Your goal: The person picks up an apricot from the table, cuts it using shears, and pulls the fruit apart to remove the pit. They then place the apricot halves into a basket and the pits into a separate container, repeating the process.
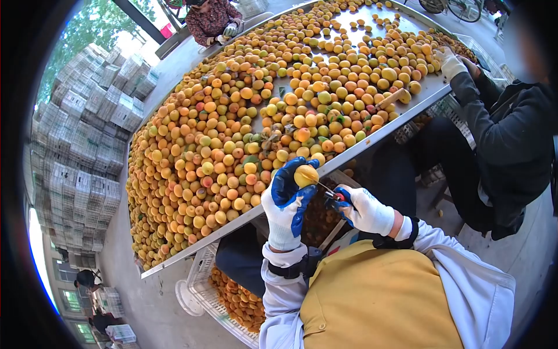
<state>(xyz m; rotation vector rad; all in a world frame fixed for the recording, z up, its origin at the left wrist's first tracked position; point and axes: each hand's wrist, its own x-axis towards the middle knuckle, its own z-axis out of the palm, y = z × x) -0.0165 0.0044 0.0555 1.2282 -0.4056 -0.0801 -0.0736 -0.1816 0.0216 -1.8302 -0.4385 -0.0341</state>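
Note:
My left hand (285, 200), in a white glove with blue coated fingers, grips a yellow-orange apricot (305, 175) between thumb and fingers. In my right hand (363, 208), gloved the same way, is a small knife (333, 196) with a dark and red handle. Its thin blade points left and meets the apricot's side, where a cut line shows. Both hands are just off the near edge of a metal table (232, 225) heaped with whole apricots (215, 157).
Below left, a white plastic crate (200, 279) holds apricot halves (235, 299). A wooden-handled tool (392, 99) lies among the fruit. A person in dark clothes (511, 128) sits close on my right; another person (212, 20) works across the table. Stacked crates (81, 145) stand at left.

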